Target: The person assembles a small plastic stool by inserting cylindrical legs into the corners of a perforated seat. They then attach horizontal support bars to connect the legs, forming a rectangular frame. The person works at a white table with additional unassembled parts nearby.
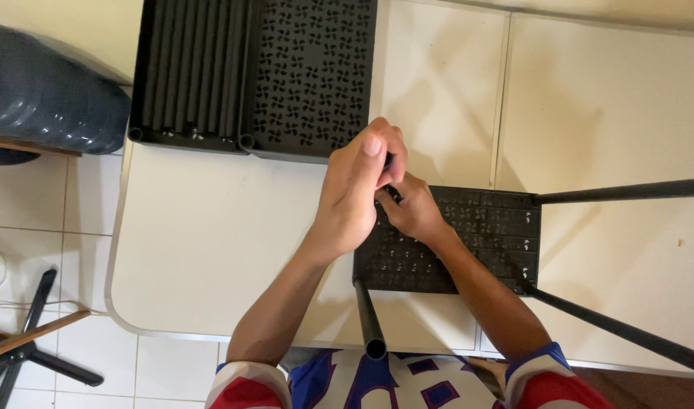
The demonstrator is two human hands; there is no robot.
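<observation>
Both hands — left hand (360, 189), right hand (413, 210) — grip a black tube (389, 178) over the perforated black shelf panel (483, 235).

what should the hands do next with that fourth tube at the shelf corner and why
Probably press the black tube straight down into the back left corner of the black perforated shelf panel. The left hand wraps its top and the right hand steadies its base, while three other tubes already stand in their corners, so only this one seems unseated.
</observation>
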